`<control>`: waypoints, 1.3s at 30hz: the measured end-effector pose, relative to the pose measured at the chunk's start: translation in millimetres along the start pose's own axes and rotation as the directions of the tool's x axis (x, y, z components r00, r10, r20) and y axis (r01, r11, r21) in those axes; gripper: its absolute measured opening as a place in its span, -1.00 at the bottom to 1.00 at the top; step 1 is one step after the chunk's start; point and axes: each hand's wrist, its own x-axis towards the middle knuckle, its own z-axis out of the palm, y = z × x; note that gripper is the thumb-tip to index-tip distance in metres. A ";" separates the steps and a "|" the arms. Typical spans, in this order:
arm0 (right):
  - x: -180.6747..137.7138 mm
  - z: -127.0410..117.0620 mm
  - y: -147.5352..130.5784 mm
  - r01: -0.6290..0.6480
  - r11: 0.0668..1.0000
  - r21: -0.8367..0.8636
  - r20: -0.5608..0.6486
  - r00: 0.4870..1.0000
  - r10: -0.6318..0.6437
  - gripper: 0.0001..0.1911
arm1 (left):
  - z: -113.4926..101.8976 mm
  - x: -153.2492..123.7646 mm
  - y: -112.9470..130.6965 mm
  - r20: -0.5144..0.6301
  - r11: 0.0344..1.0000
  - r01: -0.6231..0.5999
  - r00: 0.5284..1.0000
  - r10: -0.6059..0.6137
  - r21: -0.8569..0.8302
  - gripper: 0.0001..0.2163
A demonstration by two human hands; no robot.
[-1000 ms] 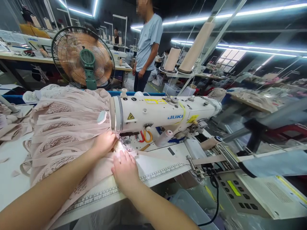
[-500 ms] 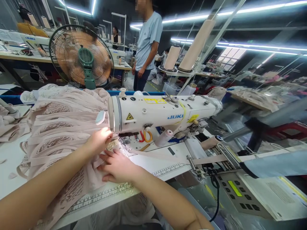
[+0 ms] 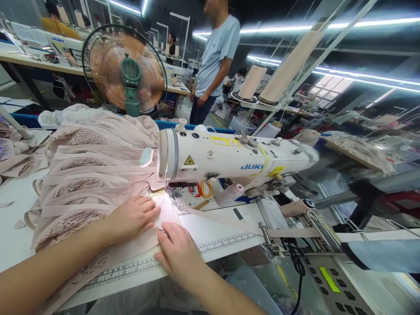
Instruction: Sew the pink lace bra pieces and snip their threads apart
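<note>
My left hand (image 3: 136,218) lies palm down on a pale pink fabric piece (image 3: 167,210), fingers slightly bent and pressing it to the white table. To its right, my right hand (image 3: 182,251) touches the same fabric near its right edge, thumb and fingers apart. The fabric runs up to the needle area of a white JUKI sewing machine (image 3: 219,159); the presser foot is hidden under the machine head. Left of the machine, a heap of beige lace-and-strap garments (image 3: 82,162) spreads over the table and passes under my left forearm.
A printed ruler (image 3: 131,269) runs along the table's front edge. Beige tape (image 3: 292,232) passes through a metal guide at right. Scissors with red and yellow handles (image 3: 206,189) lie behind the needle. A fan (image 3: 131,72) and a standing person (image 3: 215,57) are beyond the machine.
My left hand has come down from beside the machine head onto the fabric nearer me. My right hand has shifted right and towards me. The view has turned slightly left.
</note>
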 end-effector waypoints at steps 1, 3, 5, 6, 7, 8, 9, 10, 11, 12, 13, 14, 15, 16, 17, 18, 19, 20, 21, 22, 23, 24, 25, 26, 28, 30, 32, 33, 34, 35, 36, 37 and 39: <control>0.3 -1.2 0.3 0.009 1.000 0.005 0.010 1.000 -0.009 -0.56 | -1.9 4.2 0.6 0.009 1.000 0.002 1.000 -0.002 0.021 -0.79; 4.3 -4.2 1.5 0.024 1.000 0.017 0.037 0.999 -0.024 -0.54 | -5.2 14.2 -1.9 0.015 0.999 0.000 1.000 -0.001 0.041 -0.79; 10.6 -7.1 3.5 0.044 0.999 0.022 0.069 0.997 -0.046 -0.54 | -6.9 23.9 -9.0 0.019 0.999 -0.001 1.000 0.000 0.044 -0.76; 13.7 -8.2 4.9 0.058 0.998 0.021 0.082 0.995 -0.060 -0.54 | -7.1 27.8 -13.5 0.021 0.999 0.005 1.000 -0.006 0.048 -0.75; 16.6 -8.8 6.3 0.075 0.997 0.017 0.090 0.993 -0.076 -0.54 | -6.9 31.0 -18.1 0.021 0.998 0.016 1.000 -0.017 0.052 -0.74; 19.2 -9.2 7.8 0.091 0.996 0.012 0.094 0.991 -0.092 -0.54 | -6.4 33.4 -22.3 0.019 0.998 0.028 0.999 -0.029 0.055 -0.73; 21.4 -9.3 9.3 0.107 0.994 0.007 0.094 0.990 -0.107 -0.53 | -5.8 35.2 -25.9 0.014 0.998 0.037 0.999 -0.037 0.057 -0.73; 23.2 -9.3 10.7 0.122 0.993 0.004 0.092 0.988 -0.121 -0.54 | -5.2 36.5 -28.7 0.008 0.997 0.042 0.999 -0.042 0.059 -0.72; 24.9 -9.3 12.0 0.133 0.991 0.002 0.089 0.987 -0.132 -0.54 | -4.8 37.5 -30.6 0.001 0.997 0.043 0.999 -0.043 0.061 -0.71; 26.3 -9.3 13.2 0.139 0.990 0.001 0.088 0.986 -0.139 -0.54 | -4.8 38.3 -31.7 -0.007 0.997 0.040 0.999 -0.040 0.064 -0.71; 27.5 -9.4 14.2 0.142 0.990 0.000 0.087 0.986 -0.142 -0.55 | -5.0 38.9 -32.3 -0.013 0.997 0.033 0.999 -0.033 0.066 -0.69; 28.4 -9.7 15.0 0.141 0.990 -0.001 0.088 0.986 -0.141 -0.55 | -5.7 39.2 -32.5 -0.019 0.997 0.024 1.000 -0.023 0.068 -0.69; 28.9 -10.2 15.7 0.139 0.990 -0.002 0.091 0.986 -0.138 -0.56 | -6.7 39.3 -32.4 -0.021 0.997 0.011 1.000 -0.010 0.072 -0.69; 28.9 -10.9 16.1 0.134 0.991 -0.002 0.096 0.986 -0.133 -0.55 | -7.8 39.0 -32.3 -0.022 0.997 -0.004 1.000 0.005 0.075 -0.70; 28.5 -11.7 16.4 0.130 0.992 0.000 0.103 0.986 -0.129 -0.55 | -9.0 38.3 -32.2 -0.022 0.997 -0.019 1.000 0.020 0.080 -0.71; 27.7 -12.7 16.4 0.128 0.992 0.001 0.109 0.986 -0.127 -0.55 | -10.0 37.3 -32.0 -0.022 0.996 -0.031 0.999 0.033 0.086 -0.73; 26.5 -13.9 16.2 0.127 0.992 0.004 0.115 0.985 -0.127 -0.54 | -10.7 36.0 -31.9 -0.022 0.995 -0.038 0.999 0.041 0.091 -0.75; 25.1 -15.1 15.8 0.127 0.992 0.006 0.120 0.985 -0.127 -0.54 | -11.0 34.7 -31.8 -0.024 0.994 -0.042 0.999 0.044 0.096 -0.76; 23.7 -16.4 15.2 0.128 0.992 0.007 0.124 0.984 -0.127 -0.55 | -10.9 33.5 -31.7 -0.026 0.994 -0.041 0.999 0.044 0.101 -0.76; 22.4 -17.8 14.5 0.128 0.992 0.008 0.127 0.984 -0.128 -0.55 | -10.4 32.5 -31.7 -0.028 0.994 -0.037 0.999 0.040 0.104 -0.76; 21.3 -19.1 13.7 0.130 0.991 0.010 0.129 0.983 -0.130 -0.55 | -9.8 31.8 -31.7 -0.030 0.994 -0.032 0.999 0.035 0.108 -0.76; 20.6 -20.3 13.2 0.131 0.991 0.012 0.130 0.983 -0.131 -0.54 | -9.0 31.4 -31.9 -0.031 0.994 -0.027 0.999 0.031 0.109 -0.77; 20.3 -21.2 12.9 0.131 0.991 0.013 0.132 0.983 -0.131 -0.54 | -8.3 31.3 -32.2 -0.031 0.994 -0.023 0.999 0.026 0.111 -0.78; 20.5 -21.9 13.0 0.129 0.992 0.013 0.134 0.983 -0.129 -0.53 | -7.7 31.5 -32.7 -0.032 0.993 -0.020 0.999 0.024 0.112 -0.78; 21.9 -22.3 14.4 0.118 0.993 0.010 0.141 0.983 -0.118 -0.54 | -7.1 32.3 -34.2 -0.032 0.993 -0.014 0.999 0.018 0.115 -0.78; 24.2 -21.3 16.7 0.106 0.994 0.002 0.140 0.984 -0.105 -0.55 | -7.0 33.4 -35.9 -0.032 0.993 -0.007 0.999 0.011 0.117 -0.77; 26.4 -19.7 18.8 0.106 0.994 -0.003 0.129 0.986 -0.105 -0.55 | -7.1 34.5 -37.5 -0.032 0.993 0.004 1.000 0.000 0.121 -0.74; 27.1 -18.8 19.4 0.108 0.994 -0.004 0.123 0.987 -0.107 -0.55 | -7.1 35.1 -38.0 -0.030 0.992 0.010 1.000 -0.006 0.122 -0.73; 27.7 -18.0 19.6 0.110 0.994 -0.006 0.120 0.987 -0.109 -0.55 | -7.1 35.7 -38.4 -0.027 0.992 0.015 1.000 -0.012 0.124 -0.72; 28.0 -17.3 19.5 0.112 0.994 -0.007 0.118 0.987 -0.110 -0.55 | -7.1 36.3 -38.7 -0.024 0.992 0.018 1.000 -0.016 0.125 -0.71; 28.2 -16.6 19.3 0.112 0.994 -0.008 0.118 0.987 -0.111 -0.55 | -7.1 36.9 -38.8 -0.021 0.992 0.020 1.000 -0.018 0.125 -0.71; 28.5 -16.0 19.1 0.113 0.994 -0.008 0.116 0.987 -0.111 -0.55 | -7.1 37.4 -38.8 -0.017 0.992 0.020 1.000 -0.018 0.124 -0.71; 29.4 -14.9 19.1 0.115 0.993 -0.008 0.107 0.988 -0.113 -0.55 | -7.1 38.3 -38.6 -0.011 0.992 0.019 1.000 -0.018 0.121 -0.71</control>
